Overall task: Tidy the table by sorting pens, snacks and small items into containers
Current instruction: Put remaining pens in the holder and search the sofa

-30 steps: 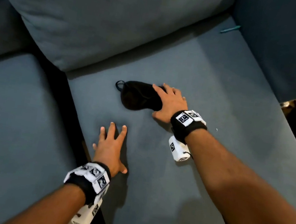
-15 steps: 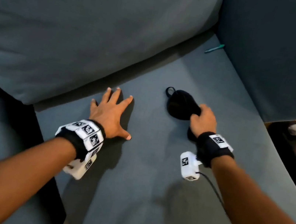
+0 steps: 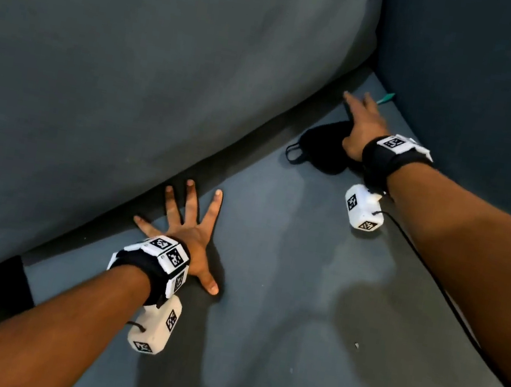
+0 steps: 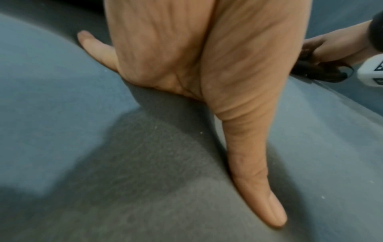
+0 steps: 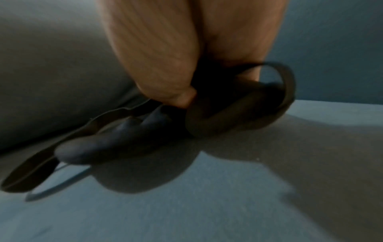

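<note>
Where its thumb pinches, black mask beneath right hand; teal pen just beyond.

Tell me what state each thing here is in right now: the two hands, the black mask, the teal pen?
Left hand: fingers spread, flat on the sofa seat.
Right hand: holds the black mask, index fingers stretched toward the teal pen.
Black mask: crumpled, loops dangling.
Teal pen: lying in the sofa corner, untouched.
</note>
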